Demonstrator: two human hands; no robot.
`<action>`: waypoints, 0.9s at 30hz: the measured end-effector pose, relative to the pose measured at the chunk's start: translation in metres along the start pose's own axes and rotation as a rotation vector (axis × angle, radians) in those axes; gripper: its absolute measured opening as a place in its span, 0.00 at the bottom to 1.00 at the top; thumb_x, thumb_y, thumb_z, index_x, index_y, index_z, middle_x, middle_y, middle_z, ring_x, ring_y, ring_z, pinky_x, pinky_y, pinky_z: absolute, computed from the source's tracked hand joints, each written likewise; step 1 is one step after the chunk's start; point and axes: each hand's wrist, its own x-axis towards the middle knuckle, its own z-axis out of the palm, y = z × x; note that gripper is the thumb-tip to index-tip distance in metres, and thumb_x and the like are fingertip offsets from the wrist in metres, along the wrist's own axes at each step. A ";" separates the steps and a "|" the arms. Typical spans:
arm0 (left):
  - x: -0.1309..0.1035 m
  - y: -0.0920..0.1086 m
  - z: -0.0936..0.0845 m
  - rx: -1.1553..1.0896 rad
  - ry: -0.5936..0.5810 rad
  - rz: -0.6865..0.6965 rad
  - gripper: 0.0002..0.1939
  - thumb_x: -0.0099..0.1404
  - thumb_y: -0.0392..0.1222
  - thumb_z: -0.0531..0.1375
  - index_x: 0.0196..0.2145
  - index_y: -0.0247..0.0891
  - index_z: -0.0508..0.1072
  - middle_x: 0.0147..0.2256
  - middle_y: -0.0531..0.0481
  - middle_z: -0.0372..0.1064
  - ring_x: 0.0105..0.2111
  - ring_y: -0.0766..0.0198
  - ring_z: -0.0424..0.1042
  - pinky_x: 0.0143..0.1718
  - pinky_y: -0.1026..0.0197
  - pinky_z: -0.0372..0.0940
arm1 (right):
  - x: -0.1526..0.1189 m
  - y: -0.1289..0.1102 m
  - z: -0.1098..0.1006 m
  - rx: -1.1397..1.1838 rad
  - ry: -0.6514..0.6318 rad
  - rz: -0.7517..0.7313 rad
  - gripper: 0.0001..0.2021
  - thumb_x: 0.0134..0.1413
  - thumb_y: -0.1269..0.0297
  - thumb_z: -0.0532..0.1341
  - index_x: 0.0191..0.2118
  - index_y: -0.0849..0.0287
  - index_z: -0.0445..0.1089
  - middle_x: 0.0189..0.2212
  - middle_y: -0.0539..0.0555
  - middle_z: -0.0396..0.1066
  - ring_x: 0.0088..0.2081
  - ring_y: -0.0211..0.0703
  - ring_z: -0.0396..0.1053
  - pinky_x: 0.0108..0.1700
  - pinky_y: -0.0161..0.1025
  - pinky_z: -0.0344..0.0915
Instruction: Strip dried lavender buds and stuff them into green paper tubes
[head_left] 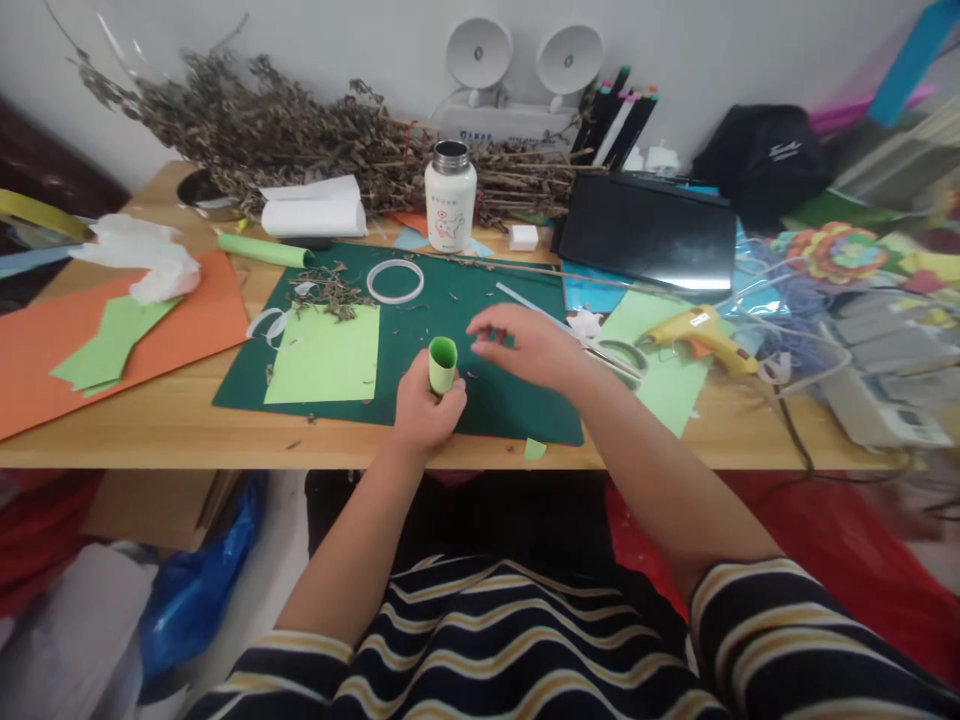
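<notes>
One left hand (426, 412) grips a light, easily crushed paper tube (442, 368) low down; the right (525, 346), empty, curls loosely.

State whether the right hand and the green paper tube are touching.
Apart: the head view shows a strip of dark green mat between the right hand and the green paper tube.

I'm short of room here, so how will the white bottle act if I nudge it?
The bottle looks stiff, with a metal rim, so it probably won't squash. Standing upright and taller than wide, it could tip if pushed high. Its mouth is open, so anything inside might spill; I can't see its contents.
</notes>
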 end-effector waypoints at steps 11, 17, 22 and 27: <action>-0.001 -0.002 0.001 0.032 0.013 0.008 0.05 0.51 0.35 0.55 0.25 0.39 0.60 0.22 0.56 0.59 0.22 0.69 0.61 0.26 0.63 0.58 | -0.001 0.014 0.033 -0.331 -0.337 0.022 0.07 0.53 0.69 0.52 0.32 0.58 0.67 0.34 0.54 0.68 0.35 0.41 0.64 0.31 0.36 0.52; -0.001 0.003 0.000 0.052 -0.028 -0.013 0.06 0.52 0.35 0.54 0.24 0.39 0.56 0.21 0.56 0.58 0.22 0.70 0.60 0.25 0.64 0.56 | 0.008 -0.021 -0.003 0.199 0.184 -0.157 0.05 0.54 0.69 0.51 0.28 0.59 0.60 0.27 0.50 0.63 0.30 0.35 0.60 0.33 0.35 0.56; 0.001 0.007 -0.002 0.119 -0.027 0.030 0.05 0.51 0.37 0.54 0.25 0.39 0.57 0.20 0.57 0.57 0.20 0.72 0.56 0.22 0.66 0.52 | 0.010 -0.057 -0.017 0.263 0.230 -0.295 0.05 0.53 0.71 0.53 0.28 0.59 0.61 0.26 0.49 0.63 0.30 0.34 0.60 0.33 0.34 0.58; 0.002 0.010 -0.003 0.127 -0.033 0.113 0.07 0.50 0.36 0.53 0.23 0.39 0.55 0.19 0.57 0.55 0.19 0.72 0.53 0.21 0.66 0.50 | 0.009 -0.055 -0.006 0.187 0.235 -0.370 0.04 0.48 0.74 0.55 0.26 0.59 0.62 0.27 0.50 0.62 0.31 0.35 0.60 0.32 0.33 0.59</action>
